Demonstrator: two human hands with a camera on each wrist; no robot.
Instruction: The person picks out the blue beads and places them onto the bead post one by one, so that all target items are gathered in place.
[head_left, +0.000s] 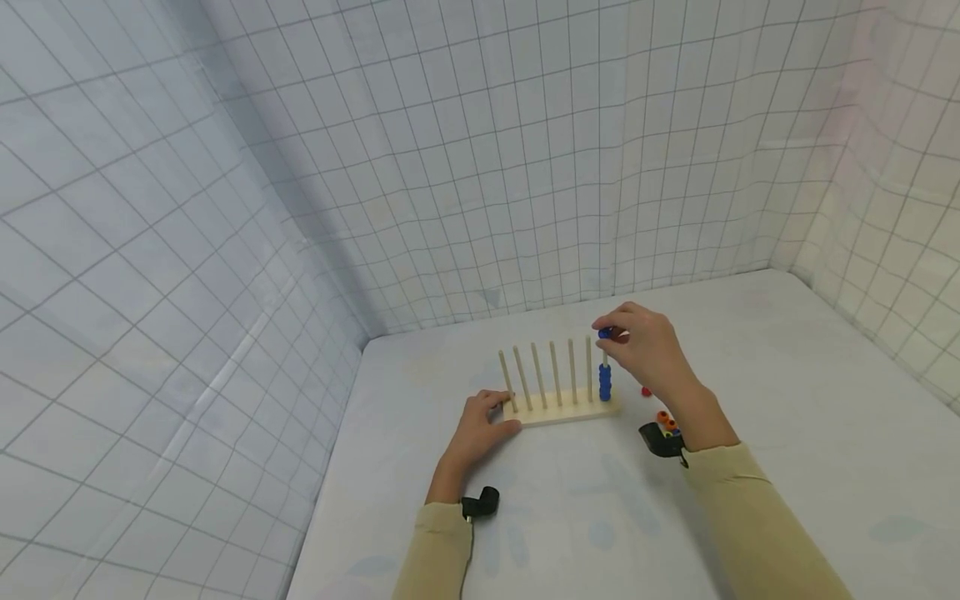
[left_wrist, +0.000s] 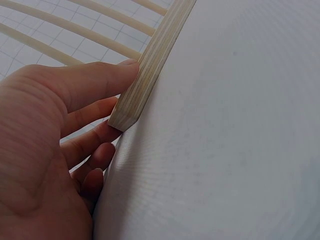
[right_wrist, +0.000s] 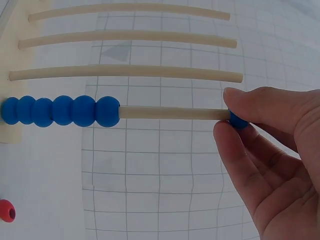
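Observation:
A wooden bead stand (head_left: 561,412) with a row of upright pegs is on the table. My left hand (head_left: 477,427) grips the left end of its base, thumb on the front edge and fingers at the back and end. On the rightmost peg, a stack of several blue beads (right_wrist: 63,111) sits at the bottom. My right hand (head_left: 647,346) pinches another blue bead (right_wrist: 239,119) between thumb and fingers at the top of that same peg. The peg's tip meets this bead, which the fingers partly cover. All the other pegs are bare.
A red bead (head_left: 647,391) lies just right of the stand. Several loose beads, among them orange ones (head_left: 663,417), lie nearer me, partly hidden by the right wrist's black camera mount (head_left: 662,440). White gridded cloth (head_left: 487,167) hangs behind and at both sides.

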